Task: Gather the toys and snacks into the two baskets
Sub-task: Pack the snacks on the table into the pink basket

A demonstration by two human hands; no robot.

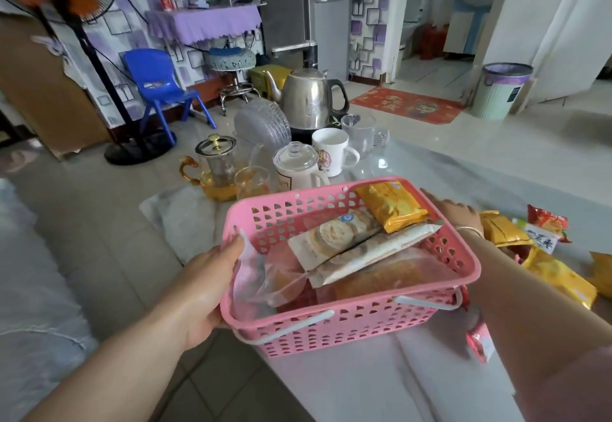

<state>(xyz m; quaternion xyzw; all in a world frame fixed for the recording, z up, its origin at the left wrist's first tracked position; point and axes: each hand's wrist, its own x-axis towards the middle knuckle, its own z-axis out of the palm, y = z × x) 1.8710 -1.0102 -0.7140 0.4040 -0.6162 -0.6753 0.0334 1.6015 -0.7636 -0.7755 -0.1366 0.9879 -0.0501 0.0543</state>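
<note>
A pink plastic basket (347,325) with white handles sits at the near left corner of the table. It is full of snacks: a yellow packet (390,204), two beige cracker packs (334,236) and clear bags of bread (265,272). My left hand (205,285) grips the basket's left end, thumb over the rim. Behind the far right corner lies my right hand (457,211), fingers straight against the basket's wall. To the right of the basket, loose yellow and red snack packets (543,249) lie on the table. Only one basket is in view.
Behind the basket stand a glass teapot (215,166), a white lidded pot (296,164), a white mug (331,150), glass cups (361,133) and a steel kettle (308,96). A pink wrapper (480,342) lies near my right forearm. Tiled floor lies left of the table edge.
</note>
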